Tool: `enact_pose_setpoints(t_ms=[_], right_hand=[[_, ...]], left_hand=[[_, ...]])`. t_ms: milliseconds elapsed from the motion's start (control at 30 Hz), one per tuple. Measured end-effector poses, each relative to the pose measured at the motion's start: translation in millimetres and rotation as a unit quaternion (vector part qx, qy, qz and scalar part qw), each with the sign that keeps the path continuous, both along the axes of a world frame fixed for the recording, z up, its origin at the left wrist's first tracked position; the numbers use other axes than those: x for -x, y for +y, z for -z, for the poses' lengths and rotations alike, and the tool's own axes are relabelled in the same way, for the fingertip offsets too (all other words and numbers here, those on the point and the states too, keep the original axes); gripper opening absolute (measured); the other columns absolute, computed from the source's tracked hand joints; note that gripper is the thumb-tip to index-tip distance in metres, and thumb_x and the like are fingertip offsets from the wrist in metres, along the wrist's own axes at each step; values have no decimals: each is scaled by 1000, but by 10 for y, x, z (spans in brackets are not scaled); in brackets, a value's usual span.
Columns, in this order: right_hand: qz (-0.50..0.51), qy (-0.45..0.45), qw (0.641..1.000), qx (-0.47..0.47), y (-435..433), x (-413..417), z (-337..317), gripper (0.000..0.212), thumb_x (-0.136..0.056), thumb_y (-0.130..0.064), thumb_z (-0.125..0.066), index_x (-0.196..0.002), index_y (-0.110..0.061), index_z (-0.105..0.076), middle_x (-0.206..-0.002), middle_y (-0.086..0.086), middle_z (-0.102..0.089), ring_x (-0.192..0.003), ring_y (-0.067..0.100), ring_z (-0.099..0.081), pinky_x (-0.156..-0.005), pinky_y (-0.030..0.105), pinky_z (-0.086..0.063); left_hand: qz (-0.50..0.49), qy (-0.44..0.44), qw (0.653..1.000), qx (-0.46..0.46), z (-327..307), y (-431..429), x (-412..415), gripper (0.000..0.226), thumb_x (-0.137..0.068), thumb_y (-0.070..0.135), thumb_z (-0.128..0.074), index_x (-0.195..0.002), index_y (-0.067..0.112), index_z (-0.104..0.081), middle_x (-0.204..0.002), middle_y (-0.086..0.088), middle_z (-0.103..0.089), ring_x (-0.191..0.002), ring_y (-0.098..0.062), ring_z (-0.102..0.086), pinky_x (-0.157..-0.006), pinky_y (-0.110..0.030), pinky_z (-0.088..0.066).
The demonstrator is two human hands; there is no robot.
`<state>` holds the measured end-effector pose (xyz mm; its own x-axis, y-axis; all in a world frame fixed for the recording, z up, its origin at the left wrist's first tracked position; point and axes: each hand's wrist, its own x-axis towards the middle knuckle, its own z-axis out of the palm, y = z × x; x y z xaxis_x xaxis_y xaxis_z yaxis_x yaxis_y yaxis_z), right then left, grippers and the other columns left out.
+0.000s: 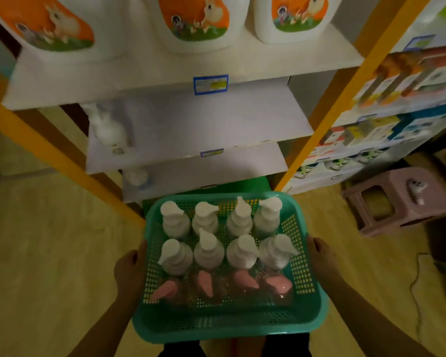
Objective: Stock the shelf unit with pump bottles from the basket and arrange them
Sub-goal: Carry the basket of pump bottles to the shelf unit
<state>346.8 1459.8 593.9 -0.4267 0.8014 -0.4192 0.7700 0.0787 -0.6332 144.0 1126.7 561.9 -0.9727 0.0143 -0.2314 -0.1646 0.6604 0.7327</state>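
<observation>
A teal plastic basket is carried in front of me, just before the shelf unit. My left hand grips its left rim and my right hand grips its right rim. Inside stand several white pump bottles in two rows, with a row of pink-pump bottles nearest me. One white pump bottle stands at the left of the middle shelf. Another bottle shows on the shelf below it.
Large white jugs with orange rabbit labels fill the top shelf. Yellow uprights frame the unit. A second shelf unit with boxed goods stands at the right, a pink stool on the floor beside it. Something green sits beneath the basket's far edge.
</observation>
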Motion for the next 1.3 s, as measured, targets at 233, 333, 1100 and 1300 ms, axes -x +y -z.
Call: enact_pose_setpoints(t_ms=[233,333,1100,1300], right_hand=[[-74,11,997,27,730,167,497,32,-97,-26,-38,-71,-11,-51,-63,4,-50,-58,17,-47,-50,25,-31],[-68,6,997,18,899,186,942,30,-97,-25,-37,-78,-8,-52,-65,0,-49,-62,18,-48,-51,23,-31],[6,-21,999,28,1010,505,5409,31,-96,-35,-37,-80,-15,-54,-86,16,-59,-78,32,-58,-78,41,-50],[23,-24,999,23,1000,593,6112,39,-95,-42,-36,-91,-9,-59,-87,17,-60,-76,30,-58,-77,41,-49]], left_hand=[[-96,-19,995,21,680,511,-389,55,-91,34,-49,-46,5,-35,-43,-14,-34,-45,-16,-34,-46,-30,-16],[-108,-24,993,29,1067,674,-484,56,-91,34,-49,-47,0,-41,-43,-17,-37,-45,-16,-35,-46,-32,-20],[-156,-58,986,-14,4939,969,-205,50,-91,33,-48,-51,4,-50,-47,-12,-49,-45,-22,-43,-50,-26,-34],[-165,-61,984,-28,5378,1078,-151,46,-93,28,-46,-54,4,-51,-49,-10,-50,-44,-18,-44,-46,-22,-29]])
